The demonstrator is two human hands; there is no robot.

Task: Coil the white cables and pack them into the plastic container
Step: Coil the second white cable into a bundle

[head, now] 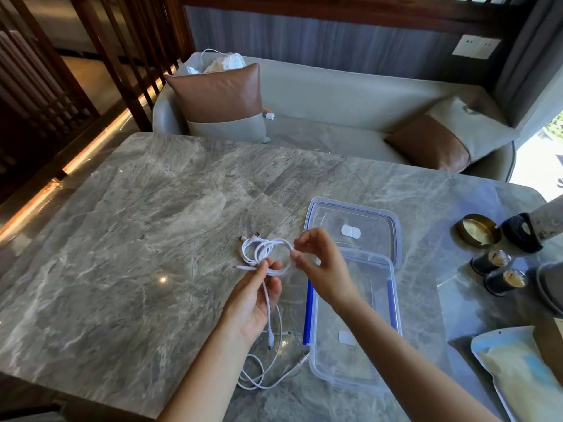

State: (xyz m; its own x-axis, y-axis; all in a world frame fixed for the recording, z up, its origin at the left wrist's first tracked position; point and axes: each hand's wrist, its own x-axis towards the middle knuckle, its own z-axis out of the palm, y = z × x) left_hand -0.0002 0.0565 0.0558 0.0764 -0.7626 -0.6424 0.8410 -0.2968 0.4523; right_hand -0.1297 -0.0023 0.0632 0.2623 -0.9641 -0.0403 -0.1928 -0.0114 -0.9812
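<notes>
A white cable [262, 250] is wound into several loops held above the marble table [146, 226]. My left hand [255, 301] pinches the near side of the coil, palm up, and a loose length hangs from it. My right hand [320, 266] grips the coil's right side with its fingertips. More white cable [264, 371] lies slack on the table near the front edge, below my left hand. The clear plastic container [355, 360] with blue clips sits open under my right forearm. Its clear lid [353, 222] lies flat just behind it.
At the right stand a brass dish [476, 229], two small dark cups [499, 271], a dark object [522, 231] and a printed pouch [515, 370]. A sofa with cushions [219, 95] runs behind the table. A wooden railing is at the left.
</notes>
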